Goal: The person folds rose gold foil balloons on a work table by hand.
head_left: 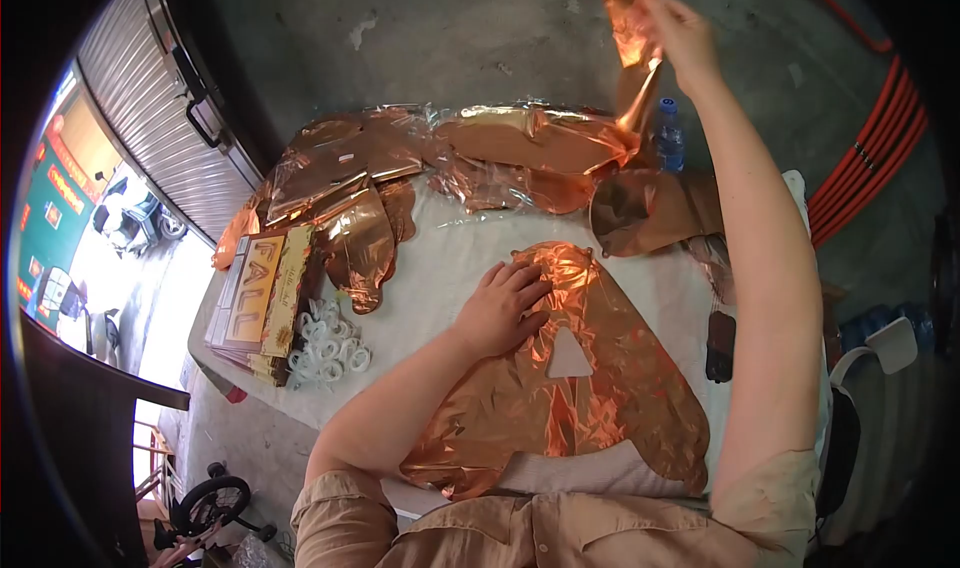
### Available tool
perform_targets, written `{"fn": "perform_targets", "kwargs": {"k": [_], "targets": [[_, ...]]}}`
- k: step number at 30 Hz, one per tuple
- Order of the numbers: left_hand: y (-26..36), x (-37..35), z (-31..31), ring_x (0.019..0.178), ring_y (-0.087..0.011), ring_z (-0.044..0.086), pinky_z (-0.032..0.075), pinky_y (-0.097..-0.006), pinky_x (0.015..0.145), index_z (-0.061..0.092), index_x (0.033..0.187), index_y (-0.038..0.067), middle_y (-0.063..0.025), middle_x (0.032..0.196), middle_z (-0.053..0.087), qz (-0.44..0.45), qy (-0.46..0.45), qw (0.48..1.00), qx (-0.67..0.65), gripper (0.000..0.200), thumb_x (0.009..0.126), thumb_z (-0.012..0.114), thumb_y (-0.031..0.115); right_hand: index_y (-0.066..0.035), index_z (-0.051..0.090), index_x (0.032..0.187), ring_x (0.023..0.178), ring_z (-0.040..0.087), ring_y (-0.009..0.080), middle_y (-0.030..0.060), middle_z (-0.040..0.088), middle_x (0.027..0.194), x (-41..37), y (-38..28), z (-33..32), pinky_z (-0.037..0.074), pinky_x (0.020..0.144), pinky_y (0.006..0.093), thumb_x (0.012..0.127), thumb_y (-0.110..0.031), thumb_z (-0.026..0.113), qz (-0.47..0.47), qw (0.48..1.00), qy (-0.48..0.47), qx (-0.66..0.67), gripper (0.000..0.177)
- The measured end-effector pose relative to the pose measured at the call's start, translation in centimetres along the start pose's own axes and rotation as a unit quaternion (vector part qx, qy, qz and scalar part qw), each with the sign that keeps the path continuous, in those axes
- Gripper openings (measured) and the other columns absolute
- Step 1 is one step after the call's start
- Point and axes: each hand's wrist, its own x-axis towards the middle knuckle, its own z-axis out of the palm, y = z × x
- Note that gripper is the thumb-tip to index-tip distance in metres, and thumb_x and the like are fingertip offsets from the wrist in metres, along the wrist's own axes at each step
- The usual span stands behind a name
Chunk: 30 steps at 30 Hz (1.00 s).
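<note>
A flat, copper-coloured foil balloon point(660, 398) in the shape of a letter A lies on the table in front of me. My left hand point(505, 313) rests on its upper left side, fingers laid over the foil. Beyond the table's far right corner, my right hand point(682, 36) is raised and pinches another copper foil balloon point(630, 38), which hangs down toward the pile and is slightly blurred. Along the far edge are more copper foil balloons point(540, 140), some in clear wrapping. A rounded foil piece point(640, 211) lies at the right.
Printed packs point(250, 303) marked FALL are stacked at the left, beside a heap of white ribbon rolls point(328, 343). A water bottle point(670, 138) stands at the far right. A black object point(720, 346) lies near the right edge. Orange hoses point(870, 158) run beyond.
</note>
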Motion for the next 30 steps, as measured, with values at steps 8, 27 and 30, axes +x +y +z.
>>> {"fn": "perform_targets", "kwargs": {"k": [8,27,30], "targets": [[-0.3,-0.1,0.4,0.127,-0.0295,0.041,0.03,-0.0459,0.109,0.058,0.121,0.012,-0.0108,0.131,0.05,0.006,0.005,1.0,-0.007,0.039,0.086,0.061,0.03,-0.007,0.059,0.117,0.095,0.067,0.0193,0.0054,0.067,0.104,-2.0,-8.4,2.9,0.056,0.075,0.028,0.095,-0.031,0.057,0.008,0.995,-0.004,0.095,0.033],[-0.4,-0.1,0.4,0.127,-0.0306,0.042,0.032,-0.0444,0.107,0.056,0.122,0.009,-0.0115,0.132,0.05,-0.005,0.01,1.0,-0.01,0.044,0.084,0.062,0.031,0.0,0.057,0.11,0.096,0.067,0.0268,0.0161,0.063,0.107,0.3,-7.1,-13.2,0.056,0.084,0.0332,0.098,-0.02,0.049,-0.086,0.984,0.156,-0.026,0.024],[-0.2,0.0,0.3,0.126,-0.0321,0.043,0.033,-0.0439,0.105,0.056,0.123,0.007,-0.0121,0.131,0.051,-0.008,0.044,0.998,-0.035,0.045,0.084,0.063,0.03,0.0,0.057,0.111,0.099,0.066,0.0264,0.0141,0.063,0.107,-2.2,-13.8,-10.0,0.055,0.084,0.0323,0.1,-0.021,0.047,-0.187,0.972,0.138,0.027,0.026]]}}
